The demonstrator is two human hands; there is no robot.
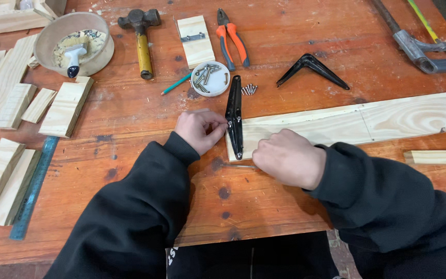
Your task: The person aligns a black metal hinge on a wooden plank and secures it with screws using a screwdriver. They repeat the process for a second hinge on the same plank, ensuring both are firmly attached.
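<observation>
A black metal bracket point(234, 118) lies across the end of a pale pine board point(367, 122) on the worktop point(285, 196). The left hand point(198, 130) pinches at the bracket's edge, fingertips closed on something too small to tell; the right hand point(286, 156) rests curled on the board, its contents hidden. With so light a hold, the bracket could likely slide off line, or a small fastener drop.

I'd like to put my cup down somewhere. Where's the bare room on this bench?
Free: between the ruler and the left hand; also between the pliers and saw. Crowded: the left edge, stacked with wood blocks.
</observation>
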